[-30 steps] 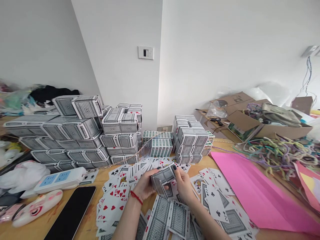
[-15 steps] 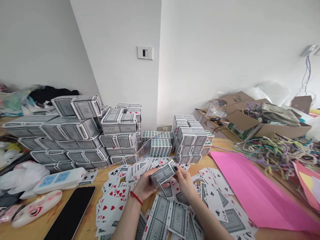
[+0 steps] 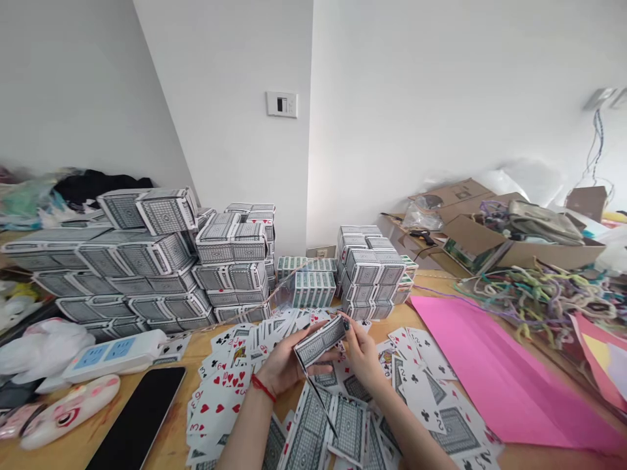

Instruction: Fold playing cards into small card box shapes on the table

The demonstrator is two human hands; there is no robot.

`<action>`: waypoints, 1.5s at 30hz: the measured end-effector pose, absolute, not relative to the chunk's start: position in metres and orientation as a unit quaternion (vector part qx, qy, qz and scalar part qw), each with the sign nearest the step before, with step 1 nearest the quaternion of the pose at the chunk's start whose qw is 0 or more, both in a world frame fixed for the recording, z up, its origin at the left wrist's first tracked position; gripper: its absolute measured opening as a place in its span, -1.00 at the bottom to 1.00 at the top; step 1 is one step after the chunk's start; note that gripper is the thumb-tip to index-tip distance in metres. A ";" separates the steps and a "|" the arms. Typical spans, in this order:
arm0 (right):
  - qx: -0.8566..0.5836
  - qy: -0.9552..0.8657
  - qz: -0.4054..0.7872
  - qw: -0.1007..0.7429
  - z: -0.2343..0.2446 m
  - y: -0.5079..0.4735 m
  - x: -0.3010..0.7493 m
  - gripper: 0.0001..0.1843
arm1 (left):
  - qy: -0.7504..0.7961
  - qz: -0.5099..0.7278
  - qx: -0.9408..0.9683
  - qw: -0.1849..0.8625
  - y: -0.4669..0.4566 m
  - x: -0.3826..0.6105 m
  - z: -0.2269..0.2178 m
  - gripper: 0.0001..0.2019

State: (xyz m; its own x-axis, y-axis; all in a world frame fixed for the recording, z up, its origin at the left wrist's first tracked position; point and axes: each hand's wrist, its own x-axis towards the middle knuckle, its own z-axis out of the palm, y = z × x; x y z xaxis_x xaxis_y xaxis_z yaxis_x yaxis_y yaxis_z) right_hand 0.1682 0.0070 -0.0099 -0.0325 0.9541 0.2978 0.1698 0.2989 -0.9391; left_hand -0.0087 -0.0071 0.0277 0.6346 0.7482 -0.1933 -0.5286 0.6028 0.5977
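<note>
Grips a folded playing-card block (image 3: 321,341) with both hands, raised just above the loose playing cards (image 3: 220,391) spread on the wooden table (image 3: 171,447). Clamps the block's lower left end in the left hand (image 3: 287,364), thumb on top, fingers beneath; wears a red bracelet (image 3: 263,386) on that wrist. Pinches the block's upper right end with the right hand (image 3: 365,356), dark-painted fingertips (image 3: 345,324) on the top corner. Holds the block tilted, right end higher, grey patterned back facing up. Trails one card (image 3: 321,405), seen edge-on, down from the block's lower left corner toward the face-down cards below. Faces similar card blocks piled at the back of the table: left stack (image 3: 147,261), middle stack (image 3: 235,258), right stack (image 3: 372,274), with green-backed decks (image 3: 313,287) between the last two. Has a white power strip (image 3: 117,352), a black phone (image 3: 140,421) and a white-and-pink mask (image 3: 68,410) to the left of the loose cards. Has a pink paper sheet (image 3: 490,378) to the right, with a tangle of coloured fuzzy cords (image 3: 539,294) and open cardboard boxes (image 3: 490,238) beyond it.
</note>
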 end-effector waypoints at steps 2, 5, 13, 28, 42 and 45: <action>-0.448 -0.629 0.377 0.512 -0.005 0.005 0.167 -0.57 | 0.230 0.344 0.269 0.870 -0.007 -0.009 0.026 -0.54; -0.433 -0.653 0.376 0.495 0.001 0.003 0.165 -0.61 | 0.252 0.325 0.305 0.859 -0.008 -0.009 0.028 -0.53; -0.442 -0.661 0.354 0.492 -0.003 0.004 0.164 -0.63 | 0.290 0.381 0.353 0.804 -0.009 -0.008 0.026 -0.47; -0.490 -0.822 0.193 0.214 0.010 0.001 0.171 -0.49 | 0.325 0.524 0.185 0.765 0.001 -0.030 0.023 -0.63; -0.515 -0.805 0.191 0.225 0.006 0.010 0.176 -0.66 | 0.355 0.395 0.315 0.787 -0.002 -0.007 0.022 -0.59; -0.512 -0.786 0.238 0.251 0.009 0.012 0.180 -0.69 | 0.350 0.406 0.306 0.787 -0.001 -0.008 0.020 -0.62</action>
